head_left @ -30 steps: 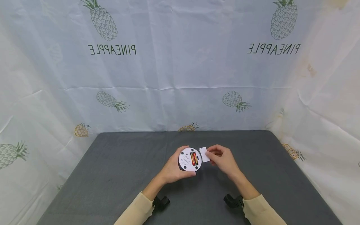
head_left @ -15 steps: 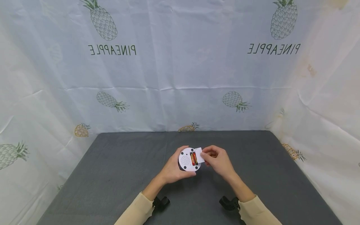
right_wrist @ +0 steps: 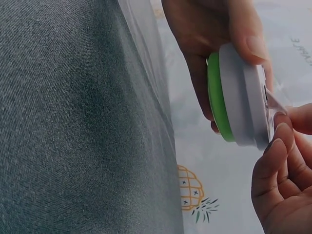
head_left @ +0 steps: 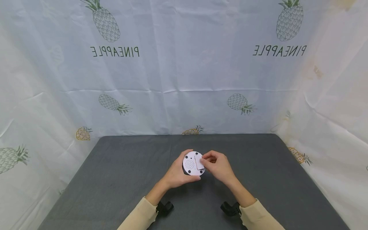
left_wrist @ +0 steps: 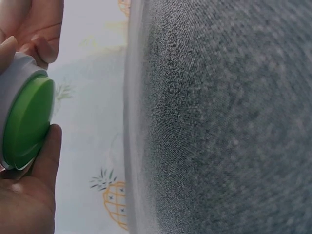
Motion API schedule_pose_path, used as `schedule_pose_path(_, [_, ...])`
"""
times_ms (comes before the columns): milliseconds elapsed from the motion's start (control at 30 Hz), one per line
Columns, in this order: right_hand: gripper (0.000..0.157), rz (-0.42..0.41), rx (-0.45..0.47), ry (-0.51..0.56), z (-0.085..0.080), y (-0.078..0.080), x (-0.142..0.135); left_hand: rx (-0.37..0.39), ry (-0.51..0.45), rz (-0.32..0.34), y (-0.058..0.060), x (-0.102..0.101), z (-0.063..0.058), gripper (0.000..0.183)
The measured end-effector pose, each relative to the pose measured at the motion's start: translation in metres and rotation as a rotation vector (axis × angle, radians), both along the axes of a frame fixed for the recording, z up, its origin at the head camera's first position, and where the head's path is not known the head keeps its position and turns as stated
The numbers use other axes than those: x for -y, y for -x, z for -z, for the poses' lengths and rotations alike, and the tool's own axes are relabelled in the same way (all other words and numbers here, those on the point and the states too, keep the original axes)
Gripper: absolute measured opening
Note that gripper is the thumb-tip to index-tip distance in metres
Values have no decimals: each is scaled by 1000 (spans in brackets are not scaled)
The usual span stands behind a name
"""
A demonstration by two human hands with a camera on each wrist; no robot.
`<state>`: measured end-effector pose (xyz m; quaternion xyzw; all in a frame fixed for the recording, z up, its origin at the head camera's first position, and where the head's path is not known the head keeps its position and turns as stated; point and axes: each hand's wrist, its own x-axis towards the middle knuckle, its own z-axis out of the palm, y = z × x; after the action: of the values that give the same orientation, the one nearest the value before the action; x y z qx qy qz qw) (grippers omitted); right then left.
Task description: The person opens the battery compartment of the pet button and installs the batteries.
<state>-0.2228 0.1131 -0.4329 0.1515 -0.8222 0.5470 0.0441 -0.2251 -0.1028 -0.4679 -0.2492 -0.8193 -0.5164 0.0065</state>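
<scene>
A round white device point(head_left: 189, 164) with a speaker grille and dark feet on its underside is gripped by my left hand point(head_left: 177, 172), fingers and thumb around its rim. Its other face is a green dome point(left_wrist: 30, 122), turned downward in the left wrist view. My right hand point(head_left: 220, 166) pinches a white battery cover point(head_left: 198, 162) between thumb and fingers. That cover lies over the battery bay and hides the batteries in the head view. From the right wrist, the cover point(right_wrist: 276, 102) appears tilted, one edge at the device and the other lifted at my fingertips.
Beneath my hands spreads a dark grey table point(head_left: 129, 179). A white curtain point(head_left: 184, 70) printed with pineapples hangs behind it and along both sides. Black wrist mounts point(head_left: 165, 208) sit on both wrists.
My right hand has moved left with the battery cover, from beside the device to over the battery bay. The red and black batteries are now covered. My left hand has stayed in place.
</scene>
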Motion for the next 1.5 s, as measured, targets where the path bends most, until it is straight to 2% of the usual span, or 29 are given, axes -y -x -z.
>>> schedule_pose_path(433, [8,-8,43,19,4,2,0,-4,11,-8,0,-1,0,100])
schedule_pose_path(700, [10,81,-41,-76,1,-2,5,-22,8,-10,0,-1,0,100])
schedule_pose_path(800, [13,101,-52,-82,1,-2,5,-25,7,-10,0,-1,-1,99])
schedule_pose_path(933, [22,104,-10,-66,6,2,2,-31,0,-12,0,-1,-1,98])
schedule_pose_path(1167, [29,-1,165,47,15,9,-2,-30,-3,-9,-1,-1,-1,99])
schedule_pose_path(1500, [25,10,176,57,15,7,-3,10,18,10,-1,0,-1,100])
